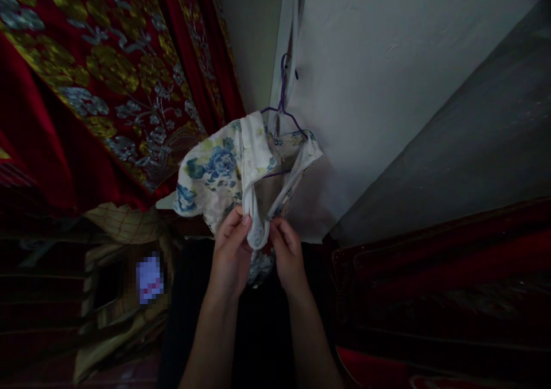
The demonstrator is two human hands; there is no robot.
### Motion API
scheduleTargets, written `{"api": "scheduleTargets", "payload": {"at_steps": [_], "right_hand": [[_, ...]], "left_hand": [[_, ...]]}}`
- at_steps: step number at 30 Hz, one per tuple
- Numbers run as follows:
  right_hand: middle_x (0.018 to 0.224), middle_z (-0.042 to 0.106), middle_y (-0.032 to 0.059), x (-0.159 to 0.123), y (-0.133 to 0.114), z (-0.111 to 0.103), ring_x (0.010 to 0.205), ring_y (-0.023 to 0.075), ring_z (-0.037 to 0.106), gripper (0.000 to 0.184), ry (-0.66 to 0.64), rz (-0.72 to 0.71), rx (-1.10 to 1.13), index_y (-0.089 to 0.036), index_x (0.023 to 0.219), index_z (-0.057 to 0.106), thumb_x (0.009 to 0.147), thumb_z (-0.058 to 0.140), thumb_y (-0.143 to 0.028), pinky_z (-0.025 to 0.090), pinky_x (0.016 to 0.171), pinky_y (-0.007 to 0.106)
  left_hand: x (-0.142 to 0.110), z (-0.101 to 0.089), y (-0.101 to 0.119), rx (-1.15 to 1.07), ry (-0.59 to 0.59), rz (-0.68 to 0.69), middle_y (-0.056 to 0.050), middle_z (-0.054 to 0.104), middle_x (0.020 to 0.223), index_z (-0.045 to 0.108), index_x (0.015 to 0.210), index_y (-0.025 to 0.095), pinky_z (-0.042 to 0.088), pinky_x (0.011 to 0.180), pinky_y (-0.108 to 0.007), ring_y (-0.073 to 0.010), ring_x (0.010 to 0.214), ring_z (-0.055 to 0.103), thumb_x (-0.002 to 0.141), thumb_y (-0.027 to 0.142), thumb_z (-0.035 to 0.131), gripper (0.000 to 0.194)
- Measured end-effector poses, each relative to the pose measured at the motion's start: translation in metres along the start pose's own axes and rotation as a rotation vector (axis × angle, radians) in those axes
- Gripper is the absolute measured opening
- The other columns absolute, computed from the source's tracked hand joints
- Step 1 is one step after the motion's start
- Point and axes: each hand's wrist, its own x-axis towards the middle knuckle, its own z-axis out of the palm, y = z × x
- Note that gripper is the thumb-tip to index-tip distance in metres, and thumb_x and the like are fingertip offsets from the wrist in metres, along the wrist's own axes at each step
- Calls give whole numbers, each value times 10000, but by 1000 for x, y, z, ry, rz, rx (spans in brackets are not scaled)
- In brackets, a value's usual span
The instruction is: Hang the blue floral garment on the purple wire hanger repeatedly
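Observation:
A white garment with blue flowers and green leaves (219, 162) hangs from a purple wire hanger (282, 93) against the wall. Its neckline gapes toward me, and the hanger's lower bar shows inside. My left hand (232, 242) pinches the left edge of the opening between thumb and fingers. On the other side, my right hand (286, 251) has its fingers closed on the right edge. Between both hands the white trim dips in a loop. The lower part of the garment is mostly hidden behind my hands.
Red cloth with gold and silver floral embroidery (112, 73) hangs at the upper left. A pale strap (293, 27) runs down the white wall (379, 45) above the hanger. Dark red furniture (451, 268) stands at the right. A blurred bluish patch (150, 277) shows at the lower left.

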Motion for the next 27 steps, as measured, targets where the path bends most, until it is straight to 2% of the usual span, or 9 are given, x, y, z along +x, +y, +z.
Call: {"api": "scheduleTargets", "payload": {"at_steps": [3, 5, 7, 9, 13, 16, 21, 23, 27], "right_hand": [[551, 524, -36, 3, 2, -10, 505, 118, 444, 255, 40, 34, -10, -213, 654, 553, 831, 613, -388, 345, 499, 243], [535, 519, -28, 5, 3, -18, 507, 118, 450, 260, 13, 41, -74, -207, 603, 546, 809, 596, -359, 341, 507, 248], [512, 490, -30, 6, 3, -24, 495, 116, 435, 283, -25, 52, -148, -207, 569, 524, 801, 582, -357, 327, 503, 252], [488, 446, -41, 6, 4, -26, 476, 110, 405, 299, -58, 64, -203, -212, 550, 493, 798, 573, -358, 306, 494, 254], [463, 412, -50, 7, 6, -25, 456, 107, 382, 331, -113, 67, -279, -216, 541, 476, 821, 554, -376, 300, 490, 259], [466, 448, -39, 9, 10, -23, 454, 113, 419, 335, -132, 79, -267, -217, 540, 482, 823, 537, -389, 319, 491, 260], [478, 470, -41, 11, 16, -21, 433, 106, 443, 314, -122, 94, -199, -208, 581, 515, 816, 556, -412, 308, 453, 242], [465, 472, -46, 12, 16, -20, 403, 103, 440, 333, -111, 111, -172, -209, 611, 520, 822, 571, -461, 293, 428, 236], [439, 462, -50, 12, 13, -16, 372, 94, 426, 383, -76, 111, -146, -213, 606, 498, 821, 594, -515, 282, 404, 222]], "left_hand": [[5, -10, -12, 159, -53, 76, -25, 658, 869, 682, 949, 217, 539, 806, -302, -172, 793, 640, 872, 294, 660, 111], [10, -21, -24, 406, -138, 147, -54, 683, 1096, 691, 1077, 236, 489, 1005, -362, -234, 1090, 636, 797, 176, 651, 289], [14, -29, -38, 628, -191, 190, -65, 637, 1281, 658, 1186, 246, 398, 1132, -396, -254, 1284, 547, 737, 90, 619, 477], [16, -34, -50, 683, -174, 191, -68, 642, 1256, 615, 1192, 238, 428, 1099, -395, -237, 1235, 582, 750, 74, 571, 474], [19, -36, -62, 651, -161, 147, -27, 677, 959, 598, 1009, 206, 506, 925, -323, -189, 933, 660, 796, 88, 555, 247], [21, -40, -62, 716, -177, 128, -8, 668, 860, 615, 930, 195, 508, 833, -283, -170, 825, 644, 802, 91, 560, 173], [22, -45, -60, 690, -220, 42, 33, 569, 695, 585, 857, 196, 417, 529, -212, -116, 546, 517, 898, 165, 514, 88], [22, -45, -59, 685, -262, 53, 16, 586, 732, 604, 894, 193, 441, 559, -222, -127, 585, 541, 922, 192, 524, 85], [23, -47, -57, 703, -287, 90, -6, 599, 788, 614, 917, 194, 484, 752, -270, -161, 747, 582, 949, 227, 537, 90]]}}
